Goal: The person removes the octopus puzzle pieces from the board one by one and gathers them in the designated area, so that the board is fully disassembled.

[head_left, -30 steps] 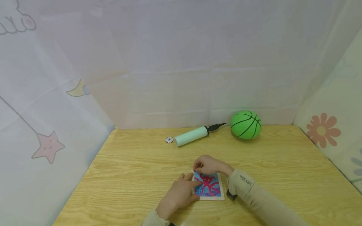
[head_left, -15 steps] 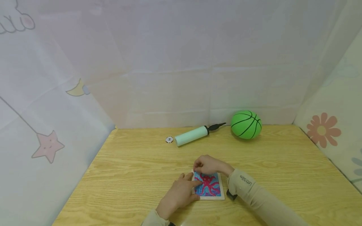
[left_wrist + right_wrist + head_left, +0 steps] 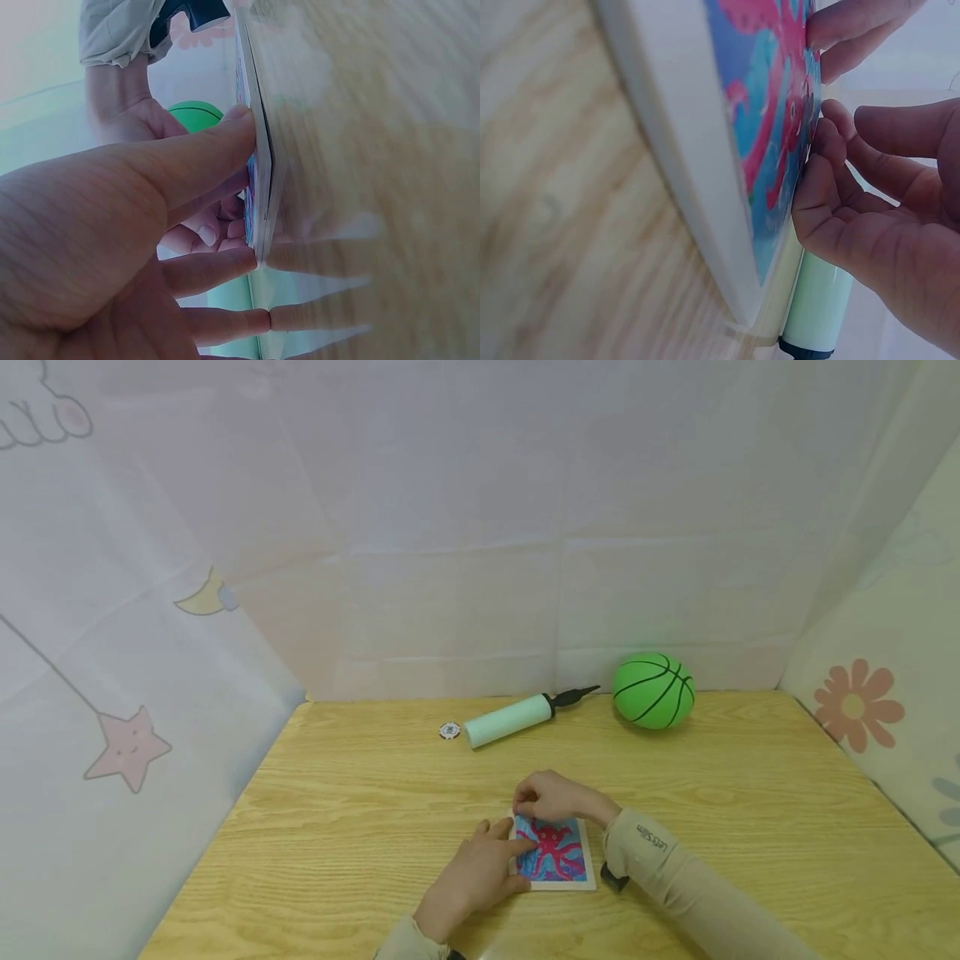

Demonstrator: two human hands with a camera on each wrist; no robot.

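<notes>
Yellow wood-grain table (image 3: pixel 337 827) bears 1 dark-marked, round white chip (image 3: pixel 449 731). The left hand (image 3: pixel 477 870), fingers spread, touches a square, white-bordered pink-octopus board (image 3: pixel 558 860) on the table. Beyond lies 1 mint-green cylindrical pump (image 3: pixel 508 722). The right hand (image 3: pixel 552 796) curls its fingers at the board's far-left corner; whether they pinch, I cannot tell. Rightmost: 1 black-lined green ball (image 3: pixel 654 692).
</notes>
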